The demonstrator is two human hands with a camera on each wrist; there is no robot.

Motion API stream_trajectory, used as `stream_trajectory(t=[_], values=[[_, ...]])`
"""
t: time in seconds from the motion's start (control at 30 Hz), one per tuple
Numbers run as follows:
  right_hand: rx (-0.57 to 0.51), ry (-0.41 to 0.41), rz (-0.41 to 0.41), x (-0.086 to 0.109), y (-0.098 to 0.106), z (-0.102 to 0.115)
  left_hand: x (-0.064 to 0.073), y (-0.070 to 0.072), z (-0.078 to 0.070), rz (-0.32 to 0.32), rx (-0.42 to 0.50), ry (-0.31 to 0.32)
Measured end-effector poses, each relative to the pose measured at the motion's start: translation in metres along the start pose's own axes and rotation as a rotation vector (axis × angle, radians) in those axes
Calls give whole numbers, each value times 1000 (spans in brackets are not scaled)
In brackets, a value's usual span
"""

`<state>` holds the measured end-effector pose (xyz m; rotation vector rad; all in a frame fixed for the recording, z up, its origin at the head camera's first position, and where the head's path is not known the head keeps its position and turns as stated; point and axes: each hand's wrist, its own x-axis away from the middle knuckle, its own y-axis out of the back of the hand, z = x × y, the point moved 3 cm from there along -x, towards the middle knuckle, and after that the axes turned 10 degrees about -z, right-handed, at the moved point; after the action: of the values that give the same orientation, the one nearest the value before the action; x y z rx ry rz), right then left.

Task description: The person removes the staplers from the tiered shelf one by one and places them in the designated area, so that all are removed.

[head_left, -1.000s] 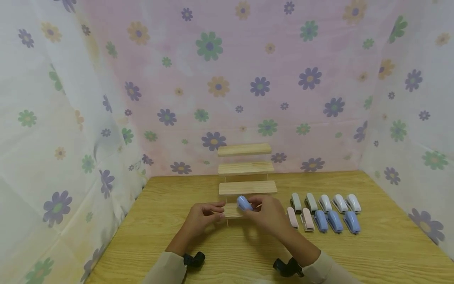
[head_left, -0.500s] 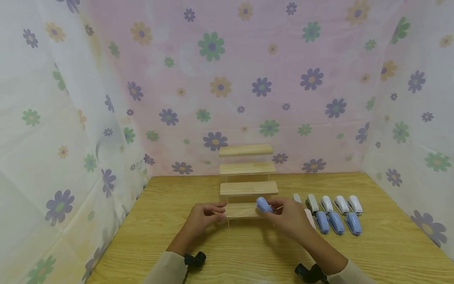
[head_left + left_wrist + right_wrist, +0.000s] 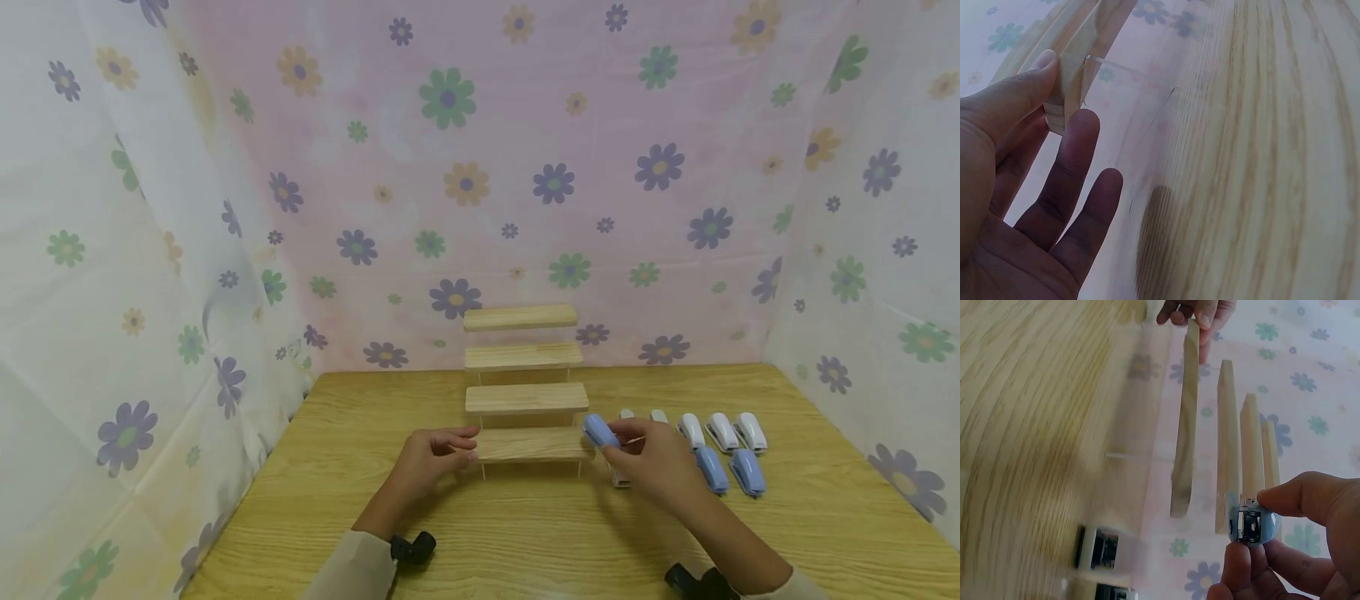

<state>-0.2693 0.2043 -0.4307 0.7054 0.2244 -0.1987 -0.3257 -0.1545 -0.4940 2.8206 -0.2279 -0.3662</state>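
Observation:
A four-tier wooden display stand (image 3: 528, 446) with clear supports stands mid-table. My left hand (image 3: 431, 462) holds the left end of its lowest shelf, thumb on one face and fingers at the other, as the left wrist view shows. My right hand (image 3: 654, 467) pinches a light-blue mini stapler (image 3: 601, 430) between thumb and fingers. That stapler is raised beside the right end of the lowest shelf. In the right wrist view, the stapler's metal front (image 3: 1249, 525) faces the camera.
Right of the stand, more mini staplers lie in two rows, including white ones (image 3: 722, 432) and blue ones (image 3: 746, 472). My right hand partly covers others there. Floral cloth (image 3: 517, 167) closes off the back and sides of the wooden table (image 3: 375, 400).
My right hand has carried the light-blue stapler rightward along the lowest shelf, from near its middle to its right end. The left hand stays at the shelf's left end.

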Motion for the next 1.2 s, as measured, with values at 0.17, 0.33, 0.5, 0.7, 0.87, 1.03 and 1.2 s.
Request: stream_trajectory(t=[0.17,0.33,0.5,0.7,0.87,1.03,1.2], values=[[32,3,-30,0,15,-10,-1,1,0,1,-4,6],[85,8,-46,3,30,-25,-1,1,0,-2,4,5],[142,10,-78,6,50,-42,0,-1,0,2,7,2],[208,-19,-106,10,74,-65,0,-2,0,-1,6,6],[258,-70,-100,8,93,-84,1,-1,-2,-15,-10,-3],[285,-100,-103,9,108,-99,2,-1,-5,-21,-28,-10],[303,-161,-102,11,122,-121,3,-1,-6,-20,-60,-25]])
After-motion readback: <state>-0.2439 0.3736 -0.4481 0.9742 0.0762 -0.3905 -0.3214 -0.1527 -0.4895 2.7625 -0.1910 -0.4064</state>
